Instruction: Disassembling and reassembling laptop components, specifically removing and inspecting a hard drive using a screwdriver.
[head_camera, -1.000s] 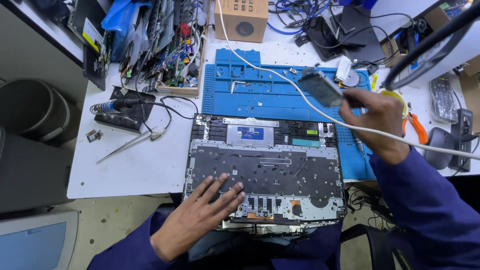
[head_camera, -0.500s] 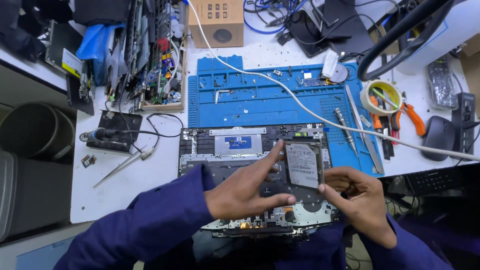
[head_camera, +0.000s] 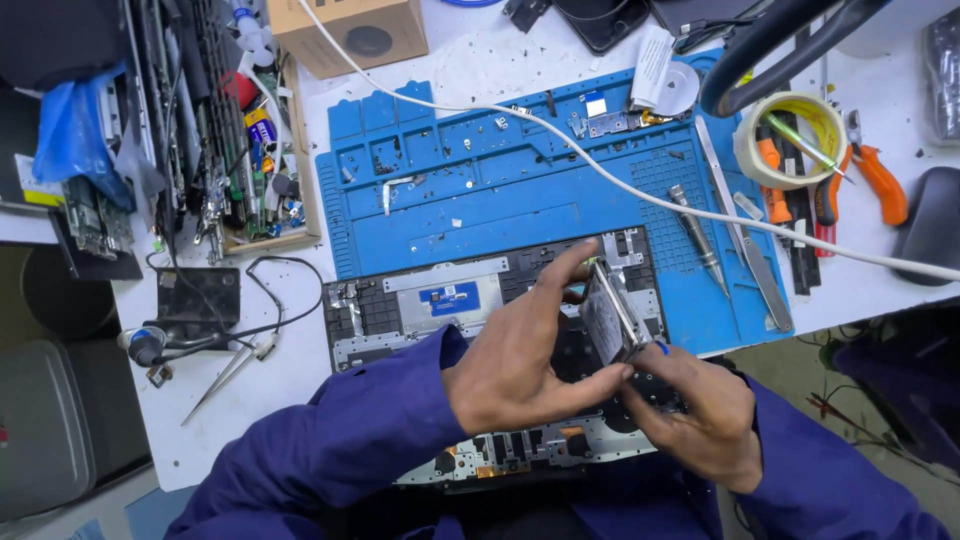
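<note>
cluttered white workbench (head_camera: 250, 420) fills the view, with one blue silicone repair mat (head_camera: 500, 190) at its centre and one opened laptop base (head_camera: 440, 310), insides up, lying across the mat's near edge. both hands meet over the base at about 4 o'clock from the mat's middle: the left hand (head_camera: 525, 365) pinches one flat silver drive (head_camera: 607, 315) between thumb and fingers, holding it tilted on edge, and the right hand (head_camera: 695, 410) grips the same drive from below at its lower corner. one white cable (head_camera: 640, 195) runs across the mat from 11 o'clock to 3 o'clock. at 2 o'clock sits one roll of tape (head_camera: 790, 140), with one pair of orange-handled pliers (head_camera: 880, 180) just beside it. two slim metal tools (head_camera: 740, 240) lie on the mat's right side. one cardboard box (head_camera: 350, 35) stands at 12 o'clock, and one pair of tweezers (head_camera: 225, 380) lies at 8 o'clock.
</note>
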